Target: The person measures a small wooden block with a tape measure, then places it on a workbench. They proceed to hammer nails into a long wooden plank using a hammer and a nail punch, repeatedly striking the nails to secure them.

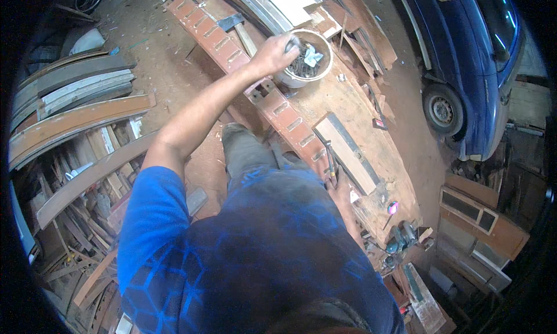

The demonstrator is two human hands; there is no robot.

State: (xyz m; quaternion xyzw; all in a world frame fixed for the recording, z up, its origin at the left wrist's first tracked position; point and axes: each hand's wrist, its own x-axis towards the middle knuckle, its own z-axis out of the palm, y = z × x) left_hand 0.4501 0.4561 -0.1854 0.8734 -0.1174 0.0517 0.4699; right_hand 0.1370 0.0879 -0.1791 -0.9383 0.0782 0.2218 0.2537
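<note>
My left hand [278,54] is at the near-left rim of a round white bucket [326,72], its fingers closed and slightly blurred; a small greyish thing shows at the fingertips. In the bucket lies a dark tangle of thin pieces, perhaps nails, with a crumpled pale blue scrap [313,55] on top. My right hand [341,188] is low by the bench edge, wrapped round a slim, long-handled tool [331,160] whose kind I cannot tell. Beside that tool lies a wooden board [347,153] with a dark border.
The plywood bench top [380,166] has a slotted reddish beam [290,122] along its near edge. A hatchet-like tool [231,22] rests on the beam's far part. A green power tool [400,238] sits at lower right. Timber piles [81,137] lie left; a blue car [464,61] stands right.
</note>
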